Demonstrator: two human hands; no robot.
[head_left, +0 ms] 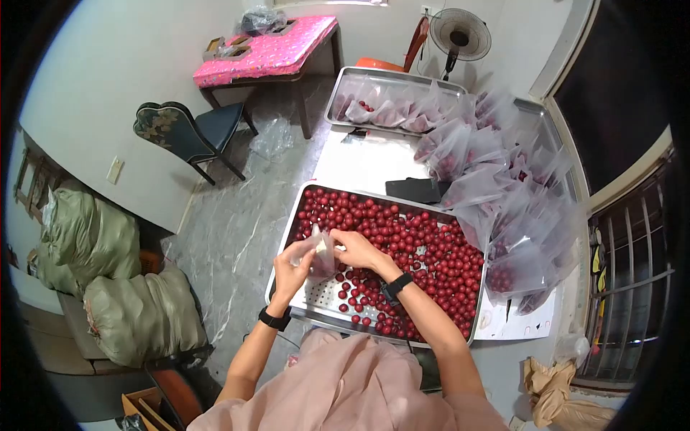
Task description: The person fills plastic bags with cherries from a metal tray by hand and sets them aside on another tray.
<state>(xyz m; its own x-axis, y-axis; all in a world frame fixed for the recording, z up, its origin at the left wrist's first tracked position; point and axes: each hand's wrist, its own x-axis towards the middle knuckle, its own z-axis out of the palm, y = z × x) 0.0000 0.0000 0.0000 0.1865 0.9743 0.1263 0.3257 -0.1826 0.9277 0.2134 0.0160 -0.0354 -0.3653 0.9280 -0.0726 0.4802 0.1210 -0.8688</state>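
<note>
Over the left part of a metal tray (291, 223), a small translucent plastic bag (325, 264) is held up between my hands. My left hand (293, 263) pinches its left side, with something pale showing near the thumb. The fingers of my right hand (353, 251) are closed at its upper right edge; the fingertips are partly hidden. Many round, dark red balls (438, 266), perhaps fruit, spread over the tray below. Bare perforated metal shows near the tray's front left.
Filled translucent bags (528, 215) crowd the table to the right. More bags stand in another metal tray (338, 108) at the back. A black flat object (413, 189) lies behind the near tray. A chair (180, 136), sacks (144, 316) and a fan (460, 36) stand around.
</note>
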